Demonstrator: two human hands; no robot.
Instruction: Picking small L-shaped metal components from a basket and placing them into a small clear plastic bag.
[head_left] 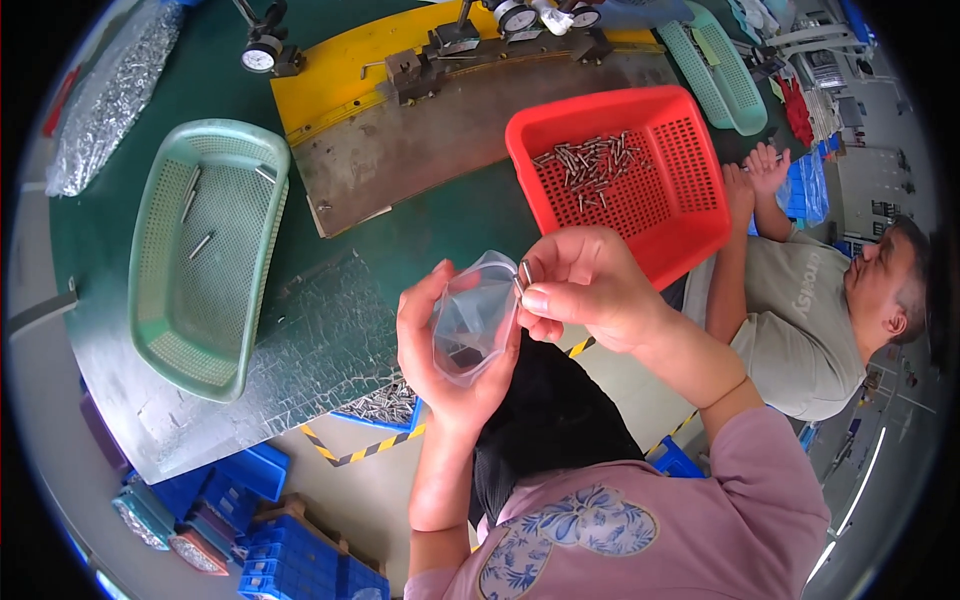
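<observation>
My left hand point(458, 402) is wrapped round a clear plastic bag point(478, 312), whose mouth is spread and faces up. Close to the bag's right rim, my right hand point(590, 290) pinches small metal pins point(527, 272) between thumb and fingers; how many is hard to tell. Just beyond the right hand stands a red plastic basket point(690, 190) with a heap of similar metal pins point(590, 165) in it. To the left, a green basket point(150, 270) holds a few longer metal pins point(202, 245).
Dial gauges point(260, 55) and a metal plate point(420, 140) occupy the far side of the green table point(330, 290). A filled plastic bag point(115, 110) lies far left, another green basket point(720, 75) far right. A co-worker point(810, 310) sits at right. Blue bins point(300, 560) stand below left.
</observation>
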